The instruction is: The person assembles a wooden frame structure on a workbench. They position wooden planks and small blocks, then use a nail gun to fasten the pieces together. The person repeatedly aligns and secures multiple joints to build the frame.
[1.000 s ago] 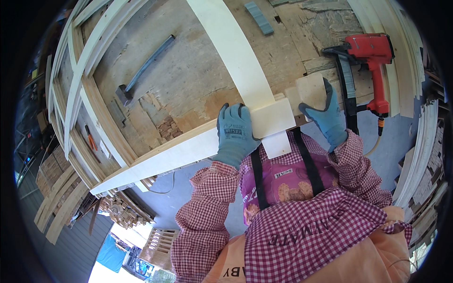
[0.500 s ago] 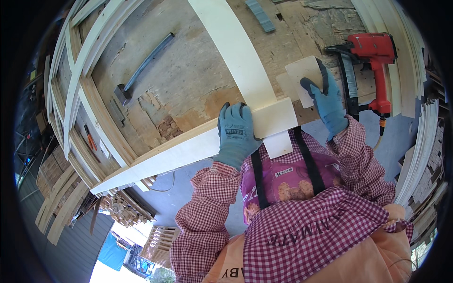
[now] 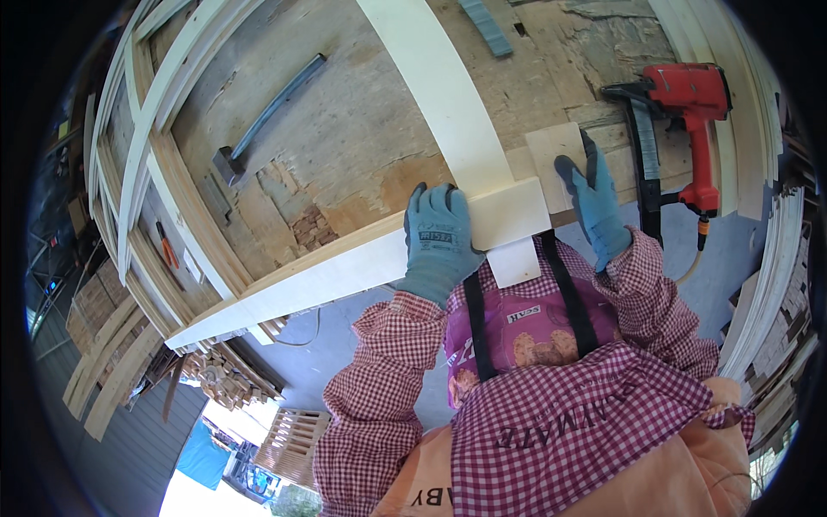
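My left hand [image 3: 438,239], in a blue-grey glove, is wrapped over the near rail [image 3: 336,269] of a pale wooden frame, beside the corner joint. At that joint a long white strip [image 3: 448,103] meets a short white wooden piece [image 3: 510,214], and a small white tab [image 3: 514,262] sticks out toward me. My gloved right hand [image 3: 596,202] holds a thin rectangular plywood piece [image 3: 551,155] by its right side, thumb on top. The plywood lies low over the bench, just right of the joint; the fingers beneath it are partly hidden.
A red nail gun [image 3: 689,95] with a hose stands right of my right hand. A hammer [image 3: 263,116] lies on the worn wooden bench [image 3: 353,103]. A grey staple strip [image 3: 487,28] lies at the far side, orange-handled pliers [image 3: 167,246] at the left. Curved frame pieces [image 3: 142,146] rise at left.
My right hand has shifted the plywood piece slightly left and turned it straighter, closer to the joint. My left hand keeps its hold on the rail. The whole view has shifted a little.
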Available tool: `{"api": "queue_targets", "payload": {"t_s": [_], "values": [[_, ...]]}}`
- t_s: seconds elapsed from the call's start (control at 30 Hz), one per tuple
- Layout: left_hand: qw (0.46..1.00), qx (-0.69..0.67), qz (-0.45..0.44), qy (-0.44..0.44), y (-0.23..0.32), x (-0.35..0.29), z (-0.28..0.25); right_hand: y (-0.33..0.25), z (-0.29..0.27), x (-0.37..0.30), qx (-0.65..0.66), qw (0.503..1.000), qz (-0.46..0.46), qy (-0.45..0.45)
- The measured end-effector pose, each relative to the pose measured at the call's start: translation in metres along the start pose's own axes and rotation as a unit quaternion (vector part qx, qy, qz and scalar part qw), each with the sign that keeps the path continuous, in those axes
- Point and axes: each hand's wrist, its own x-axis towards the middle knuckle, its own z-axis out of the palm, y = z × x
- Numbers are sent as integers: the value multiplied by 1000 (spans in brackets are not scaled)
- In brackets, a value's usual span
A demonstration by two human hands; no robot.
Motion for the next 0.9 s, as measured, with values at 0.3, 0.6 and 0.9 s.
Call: {"api": "queue_targets", "payload": {"t_s": [0.3,0.6,0.9], "values": [[1000,9,5,-12,-1,1,1,-8,3,-6,-111,994,-15,8],[1000,19,13,-1,-1,1,1,-17,6,-11,-127,991,-34,15],[1000,8,22,8,-2,2,3,-9,6,-9,-142,987,-70,34]]}}
